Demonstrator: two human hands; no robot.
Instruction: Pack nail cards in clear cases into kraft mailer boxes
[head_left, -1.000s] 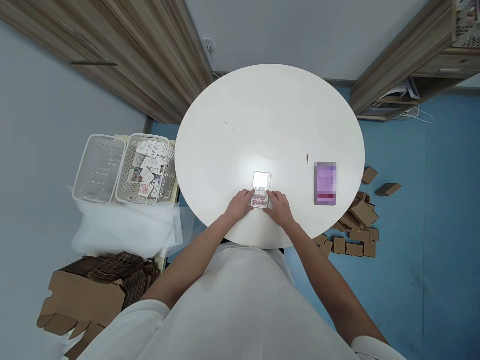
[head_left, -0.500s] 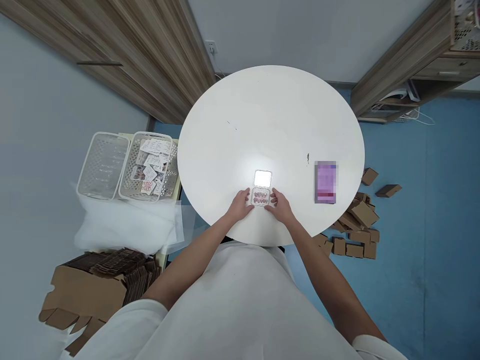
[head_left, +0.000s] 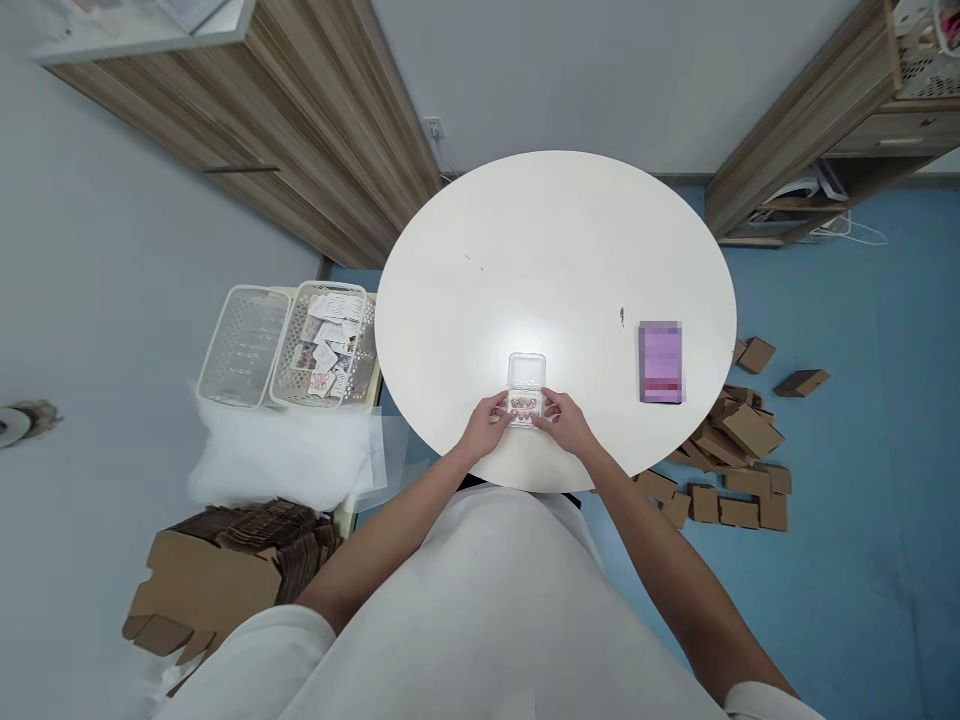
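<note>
A small clear plastic case (head_left: pixel 526 370) stands near the front edge of the white round table, its hinged lid raised on the far side. Two rows of small pink pieces (head_left: pixel 523 404), which look like press-on nails, lie in its near half. My left hand (head_left: pixel 486 424) grips the case's left side, thumb at the near corner and fingers curled. On the opposite side my right hand (head_left: pixel 566 420) has its thumb over the near edge and its fingers at the right rim. The fingertips partly cover the case's sides.
A purple, pixelated flat item (head_left: pixel 661 362) lies on the table's right. At left stand two white baskets (head_left: pixel 244 345), one with cards, above white wrapping sheets (head_left: pixel 277 455) and flattened cardboard (head_left: pixel 202 580). Small brown boxes (head_left: pixel 742 430) are heaped on the floor at right.
My fingers have closed in from beside the case onto its sides. The lid's bright glare is gone and its angle looks different. The whole view has shifted slightly.
</note>
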